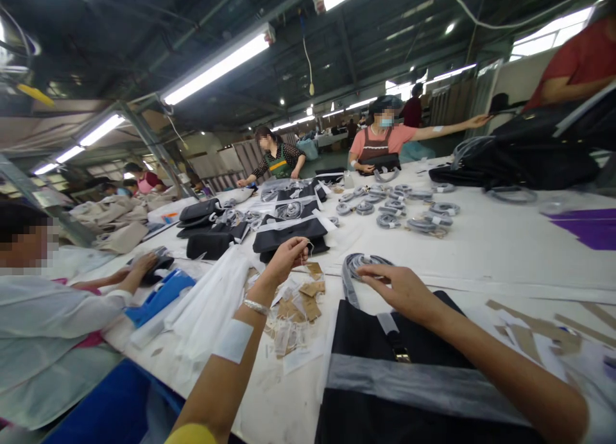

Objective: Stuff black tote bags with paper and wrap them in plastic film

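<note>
My left hand is raised over a pile of brown and white tags, its fingers pinched on a thin string with a small tag. Below and to the right lies a black bag with a wrapped strap, a gold buckle and a band of translucent wrapping across it. My right hand hovers at the bag's top edge, fingers apart, beside a coiled grey wrapped strap. Whether its fingertips touch the coil is hard to tell.
Several coiled straps and black bags cover the white table. A person works at the left by a blue holder; other people stand across the table. Cardboard strips lie at right.
</note>
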A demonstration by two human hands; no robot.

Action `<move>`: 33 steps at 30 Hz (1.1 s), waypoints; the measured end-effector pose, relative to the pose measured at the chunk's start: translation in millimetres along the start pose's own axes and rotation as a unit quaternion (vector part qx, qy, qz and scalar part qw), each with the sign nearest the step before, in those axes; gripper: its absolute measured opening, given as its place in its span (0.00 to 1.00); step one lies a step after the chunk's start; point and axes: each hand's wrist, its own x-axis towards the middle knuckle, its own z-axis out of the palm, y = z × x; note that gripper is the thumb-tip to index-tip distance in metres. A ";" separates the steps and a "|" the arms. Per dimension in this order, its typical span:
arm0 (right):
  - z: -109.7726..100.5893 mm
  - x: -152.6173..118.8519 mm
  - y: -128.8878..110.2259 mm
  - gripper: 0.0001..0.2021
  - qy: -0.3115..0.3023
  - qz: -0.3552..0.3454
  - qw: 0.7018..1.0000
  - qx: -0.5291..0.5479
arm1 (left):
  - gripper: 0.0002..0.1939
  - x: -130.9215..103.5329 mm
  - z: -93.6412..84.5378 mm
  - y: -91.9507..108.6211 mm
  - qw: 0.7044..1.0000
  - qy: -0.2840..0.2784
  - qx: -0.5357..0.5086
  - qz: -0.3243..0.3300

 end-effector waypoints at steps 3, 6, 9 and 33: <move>11.3 14.1 -7.9 0.21 0.008 -0.028 0.998 0.062 | 0.26 -10.2 17.3 30.6 0.999 -0.045 -0.015 0.016; 26.9 20.6 -17.3 0.37 -0.013 -0.038 0.992 0.121 | 0.25 -24.5 39.9 55.9 0.992 -0.114 -0.040 0.023; 38.5 19.8 -27.7 0.42 -0.016 -0.053 0.986 0.160 | 0.23 -38.9 62.2 72.9 0.983 -0.167 -0.077 0.016; 18.0 8.2 66.3 0.07 -0.145 0.281 0.947 -0.057 | 0.12 -17.9 69.4 -105.9 0.935 -0.189 0.232 -0.191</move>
